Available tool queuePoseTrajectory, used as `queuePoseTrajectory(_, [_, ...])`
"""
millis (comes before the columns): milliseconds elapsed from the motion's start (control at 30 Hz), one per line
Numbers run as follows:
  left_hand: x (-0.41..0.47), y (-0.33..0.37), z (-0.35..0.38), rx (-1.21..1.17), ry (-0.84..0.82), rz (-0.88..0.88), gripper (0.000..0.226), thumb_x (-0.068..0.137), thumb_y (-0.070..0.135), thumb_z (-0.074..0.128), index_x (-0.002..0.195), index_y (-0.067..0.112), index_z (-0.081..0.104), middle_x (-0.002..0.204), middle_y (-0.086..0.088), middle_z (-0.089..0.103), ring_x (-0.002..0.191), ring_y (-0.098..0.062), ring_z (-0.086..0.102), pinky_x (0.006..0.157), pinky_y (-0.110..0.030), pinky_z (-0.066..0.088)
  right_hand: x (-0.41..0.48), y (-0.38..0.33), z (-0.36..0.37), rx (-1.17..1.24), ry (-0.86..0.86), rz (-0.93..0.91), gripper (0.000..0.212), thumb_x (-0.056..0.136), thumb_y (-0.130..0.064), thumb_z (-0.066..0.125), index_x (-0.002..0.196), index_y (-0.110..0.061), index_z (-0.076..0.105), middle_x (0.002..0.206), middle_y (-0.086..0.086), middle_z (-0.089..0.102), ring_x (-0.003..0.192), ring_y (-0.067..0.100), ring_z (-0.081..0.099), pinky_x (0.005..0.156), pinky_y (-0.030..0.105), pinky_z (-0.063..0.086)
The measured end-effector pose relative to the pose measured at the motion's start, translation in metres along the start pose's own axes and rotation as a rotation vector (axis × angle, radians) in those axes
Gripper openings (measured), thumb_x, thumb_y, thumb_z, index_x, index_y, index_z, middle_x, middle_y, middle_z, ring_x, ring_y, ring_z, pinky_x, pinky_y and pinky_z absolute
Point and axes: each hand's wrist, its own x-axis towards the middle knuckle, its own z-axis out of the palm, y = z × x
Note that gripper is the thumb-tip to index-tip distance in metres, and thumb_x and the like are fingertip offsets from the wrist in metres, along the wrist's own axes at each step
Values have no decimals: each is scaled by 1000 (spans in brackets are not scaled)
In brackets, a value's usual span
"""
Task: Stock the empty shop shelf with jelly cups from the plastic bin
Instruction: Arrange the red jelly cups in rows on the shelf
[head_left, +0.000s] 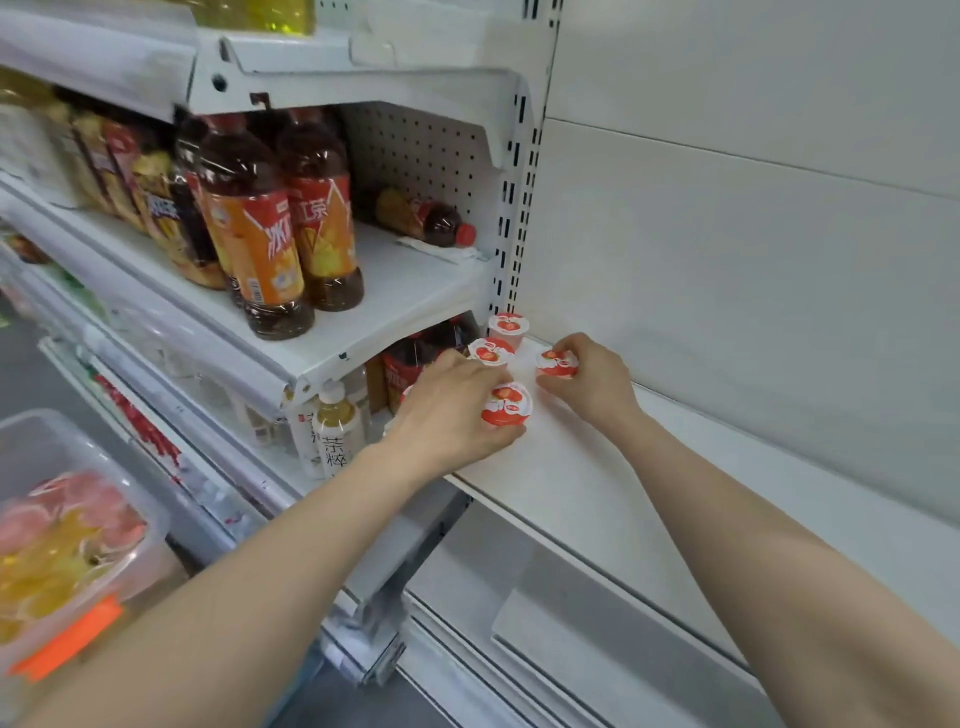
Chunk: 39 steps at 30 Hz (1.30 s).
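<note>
- Your left hand (457, 410) is curled round a strawberry jelly cup (506, 405), thumb below it and fingers over the far side. Its red-and-white lid is tilted towards you, at the left end of the white shelf (571, 483).
- Your right hand (592, 379) pinches a second strawberry cup (557, 362) between curled fingers and thumb, low over the shelf near its back wall. I cannot tell whether either held cup touches the shelf.
- Two more cups stand upright on the shelf's back left corner: the corner cup (508, 327) against the slotted upright, and the next cup (491, 351) just in front of it, close to your left fingertips.
- The clear plastic bin (78, 519) sits low on your left, well apart from the shelf, with pink and yellow jelly cups inside and an orange clip on its near edge.
- In the neighbouring bay, iced tea bottles (280, 223) stand on the higher shelf, and one bottle on its side (426, 218) lies behind them.
</note>
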Motion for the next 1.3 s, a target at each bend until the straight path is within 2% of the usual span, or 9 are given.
queuePoseTrajectory(200, [6, 1, 3, 26, -15, -32, 58, 80, 61, 57, 130, 31, 53, 127, 9, 60, 112, -18, 45, 95, -34, 41, 24, 6, 12, 15, 20, -31, 36, 81, -30, 76, 111, -17, 61, 107, 4, 68, 99, 26, 62, 85, 36, 47])
queuePoseTrajectory(300, [13, -1, 7, 43, -9, -35, 53, 80, 64, 55, 124, 34, 54, 123, 10, 61, 111, -16, 46, 95, -33, 40, 33, 6, 12, 17, 39, -38, 35, 82, -29, 75, 112, -17, 60, 108, 5, 67, 98, 26, 62, 85, 36, 47])
queuePoseTrajectory(467, [24, 0, 15, 67, 16, -9, 57, 80, 64, 56, 126, 29, 58, 122, 9, 62, 111, -17, 48, 99, -34, 38, 37, 13, 13, -46, -6, -75, 38, 84, -30, 72, 118, -19, 58, 112, 8, 63, 101, 27, 60, 81, 31, 41])
queuePoseTrajectory(600, [37, 3, 23, 59, 54, 33, 52, 78, 63, 58, 116, 28, 64, 110, 8, 67, 101, -17, 49, 95, -31, 37, 33, 21, 1, -144, -40, -177, 51, 85, -27, 70, 133, -18, 54, 130, 10, 55, 115, 29, 55, 93, 35, 43])
queuePoseTrajectory(733, [54, 4, 30, 57, 74, 54, 49, 74, 62, 60, 107, 27, 65, 102, 9, 65, 102, -18, 47, 99, -35, 38, 29, 28, -11, -226, 20, -233, 51, 89, -22, 64, 138, -13, 51, 137, 11, 52, 123, 31, 51, 99, 41, 42])
queuePoseTrajectory(967, [68, 3, 44, 69, 49, 35, 52, 76, 60, 59, 112, 23, 66, 113, 6, 66, 112, -22, 45, 102, -33, 35, 19, 36, -21, -298, 57, -250, 48, 91, -24, 62, 136, -10, 52, 135, 12, 54, 119, 35, 53, 97, 47, 44])
queuePoseTrajectory(1300, [65, 8, 38, 134, 2, 44, 69, 77, 67, 58, 127, 20, 60, 131, 1, 59, 123, -25, 44, 109, -37, 31, 0, 32, -32, -407, 65, -271, 47, 93, -24, 60, 137, -10, 52, 133, 14, 56, 115, 37, 53, 93, 45, 42])
